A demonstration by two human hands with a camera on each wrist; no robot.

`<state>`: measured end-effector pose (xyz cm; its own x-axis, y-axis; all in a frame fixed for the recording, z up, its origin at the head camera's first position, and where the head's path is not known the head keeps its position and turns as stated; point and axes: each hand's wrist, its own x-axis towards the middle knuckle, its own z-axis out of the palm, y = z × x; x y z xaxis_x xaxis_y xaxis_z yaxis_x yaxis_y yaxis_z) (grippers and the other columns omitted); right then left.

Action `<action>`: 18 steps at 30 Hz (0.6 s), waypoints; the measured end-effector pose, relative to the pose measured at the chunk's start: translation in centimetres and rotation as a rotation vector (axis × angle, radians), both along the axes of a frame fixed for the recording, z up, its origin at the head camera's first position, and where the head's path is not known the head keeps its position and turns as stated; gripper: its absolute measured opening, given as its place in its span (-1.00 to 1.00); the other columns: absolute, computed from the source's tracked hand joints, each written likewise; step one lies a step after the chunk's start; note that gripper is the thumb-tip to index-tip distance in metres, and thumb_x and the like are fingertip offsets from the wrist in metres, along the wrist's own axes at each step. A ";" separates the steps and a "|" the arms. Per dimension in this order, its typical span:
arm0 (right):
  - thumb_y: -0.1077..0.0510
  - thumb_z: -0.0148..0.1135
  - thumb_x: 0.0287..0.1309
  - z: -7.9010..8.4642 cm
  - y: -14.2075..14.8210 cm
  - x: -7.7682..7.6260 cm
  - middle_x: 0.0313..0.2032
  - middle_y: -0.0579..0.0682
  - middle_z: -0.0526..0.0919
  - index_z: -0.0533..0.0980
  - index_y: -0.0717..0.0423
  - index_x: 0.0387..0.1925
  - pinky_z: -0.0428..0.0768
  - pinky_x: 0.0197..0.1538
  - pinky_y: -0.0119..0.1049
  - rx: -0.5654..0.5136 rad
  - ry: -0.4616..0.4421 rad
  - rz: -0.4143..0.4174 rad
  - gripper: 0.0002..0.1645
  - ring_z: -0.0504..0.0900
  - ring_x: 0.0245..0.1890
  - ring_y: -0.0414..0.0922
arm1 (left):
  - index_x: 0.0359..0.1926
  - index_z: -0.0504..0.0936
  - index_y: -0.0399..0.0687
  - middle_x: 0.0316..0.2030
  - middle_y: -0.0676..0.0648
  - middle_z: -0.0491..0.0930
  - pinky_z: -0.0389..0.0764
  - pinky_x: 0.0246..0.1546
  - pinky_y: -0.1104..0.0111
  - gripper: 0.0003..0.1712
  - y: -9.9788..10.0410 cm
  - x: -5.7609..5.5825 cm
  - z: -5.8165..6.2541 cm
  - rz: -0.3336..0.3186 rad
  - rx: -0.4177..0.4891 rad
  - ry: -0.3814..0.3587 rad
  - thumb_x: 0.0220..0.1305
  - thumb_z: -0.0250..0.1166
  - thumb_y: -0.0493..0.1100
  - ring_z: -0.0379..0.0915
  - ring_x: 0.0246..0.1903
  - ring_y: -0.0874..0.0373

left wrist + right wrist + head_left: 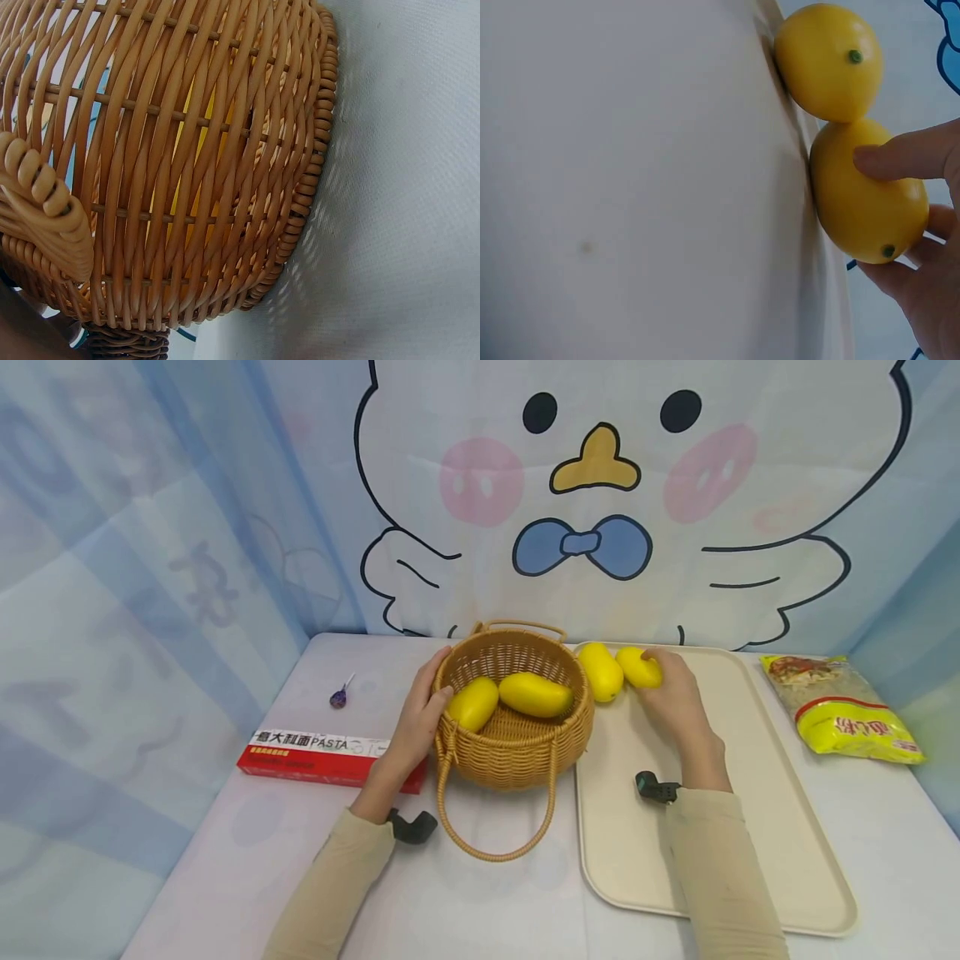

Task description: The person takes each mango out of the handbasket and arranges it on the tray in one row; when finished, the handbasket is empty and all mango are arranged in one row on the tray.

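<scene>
A round wicker basket (517, 767) stands on the table with two yellow mangoes inside: one mango (475, 704) lies to the left, another mango (534, 695) to the right. My left hand (411, 722) grips its left rim, thumb over the edge. In the left wrist view the woven wall (202, 150) fills most of the picture, and yellow shows through the gaps. At the tray's far left corner, my right hand (675, 697) holds a yellow mango (866, 195) between thumb and fingers. Beside it, another mango (600, 672) touches it in the right wrist view.
The beige tray (750, 777) lies right of the basket. A bag of noodles (847, 714) sits beyond its right edge. On the left are a red and white pasta box (300, 760) and a lollipop (339, 697). One basket handle (498, 857) hangs toward the front.
</scene>
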<state>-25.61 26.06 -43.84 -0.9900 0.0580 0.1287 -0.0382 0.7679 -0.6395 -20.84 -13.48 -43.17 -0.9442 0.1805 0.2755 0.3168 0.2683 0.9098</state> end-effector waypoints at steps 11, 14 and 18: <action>0.17 0.14 0.27 0.3 -0.5 0.2 0.41 0.25 0.28 0.34 0.18 0.36 0.10 0.49 0.22 0.012 0.003 -0.017 -0.37 0.18 0.44 0.26 | 0.56 0.00 0.31 0.55 0.04 0.02 0.16 0.51 0.03 -0.32 0.0 0.0 0.3 -0.011 -0.010 -0.010 0.49 -0.11 -0.12 0.05 0.50 0.03; 0.14 0.18 0.29 0.1 -0.7 0.1 0.41 0.25 0.29 0.36 0.17 0.35 0.12 0.49 0.21 0.011 0.029 -0.019 -0.38 0.20 0.43 0.25 | 0.57 0.00 0.16 0.55 -0.04 0.02 0.15 0.51 0.02 -0.31 0.1 0.6 1.2 -0.015 -0.015 -0.019 0.49 -0.11 -0.15 0.05 0.50 -0.02; 0.04 0.18 0.32 0.0 -0.7 0.2 0.43 0.23 0.26 0.33 0.12 0.39 0.13 0.48 0.23 0.032 0.024 -0.025 -0.34 0.19 0.44 0.25 | 0.57 0.01 0.02 0.54 -0.10 0.04 0.17 0.50 0.01 -0.31 0.4 1.7 2.9 -0.017 -0.019 -0.021 0.47 -0.11 -0.18 0.06 0.49 -0.05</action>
